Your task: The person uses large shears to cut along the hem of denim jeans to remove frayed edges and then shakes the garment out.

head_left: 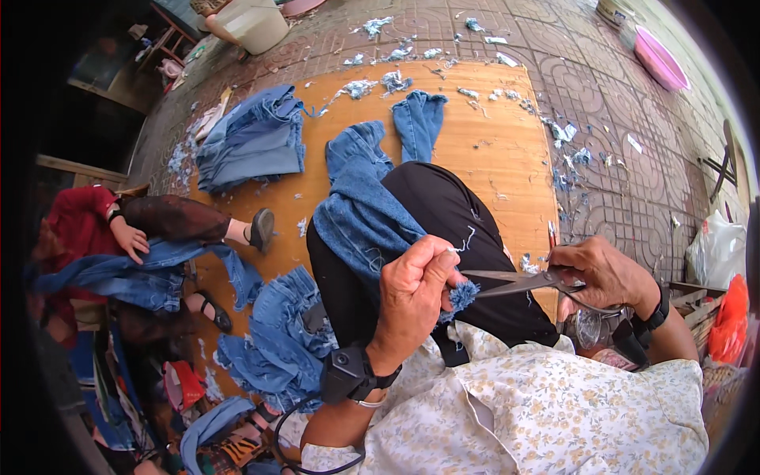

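Note:
Across my lap lies a pair of blue jeans [362,207], its legs stretching onto the wooden board. My left hand [418,289] pinches a frayed end of the denim, with pale threads sticking out. In my right hand [603,273] is a pair of scissors [518,283], fingers through the handles. The blades stand apart and point left, right beside the frayed edge. Whether a blade touches the cloth I cannot tell.
A wooden board [491,150] spreads ahead, strewn with thread scraps. Folded jeans [252,142] lie far left, a crumpled denim heap [277,340] nearer. Another person [131,237] sits left with denim. A pink basin [661,59] and white bag [715,249] are on the right.

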`<state>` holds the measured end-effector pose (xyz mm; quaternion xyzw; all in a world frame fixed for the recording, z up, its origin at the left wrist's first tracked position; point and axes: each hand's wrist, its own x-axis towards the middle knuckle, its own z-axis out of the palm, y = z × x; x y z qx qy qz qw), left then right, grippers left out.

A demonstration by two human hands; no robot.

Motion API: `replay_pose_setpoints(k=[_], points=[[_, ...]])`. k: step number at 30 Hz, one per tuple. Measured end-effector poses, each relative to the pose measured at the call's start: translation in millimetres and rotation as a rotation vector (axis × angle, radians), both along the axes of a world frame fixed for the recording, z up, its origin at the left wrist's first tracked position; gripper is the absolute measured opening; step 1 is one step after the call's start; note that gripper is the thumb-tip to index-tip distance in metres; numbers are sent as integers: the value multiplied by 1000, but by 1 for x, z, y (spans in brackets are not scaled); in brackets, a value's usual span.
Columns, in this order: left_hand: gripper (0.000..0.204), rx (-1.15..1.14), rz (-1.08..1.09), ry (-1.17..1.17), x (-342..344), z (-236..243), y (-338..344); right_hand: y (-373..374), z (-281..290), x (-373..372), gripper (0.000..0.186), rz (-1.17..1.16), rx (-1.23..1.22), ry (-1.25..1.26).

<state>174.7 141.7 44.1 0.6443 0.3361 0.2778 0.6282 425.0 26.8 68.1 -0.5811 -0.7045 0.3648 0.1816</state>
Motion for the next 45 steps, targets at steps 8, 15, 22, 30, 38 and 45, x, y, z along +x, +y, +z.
replay_pose_setpoints(k=[8,15,22,30,38,45], points=[[17,-25,46,-29,2,0,-3,19,9,5,58,150,-65,-55],[23,-35,35,-20,-4,1,-2,24,27,10,58,113,-60,-121],[24,-13,24,-55,-3,-2,-1,30,23,1,56,203,-80,-104],[21,-246,-45,-188,-6,-11,14,38,-1,-7,60,172,-265,186],[18,-139,59,-234,-14,15,12,48,-5,-41,58,-91,-206,868],[17,132,528,58,-129,44,2,57,5,-82,41,-20,282,487]])
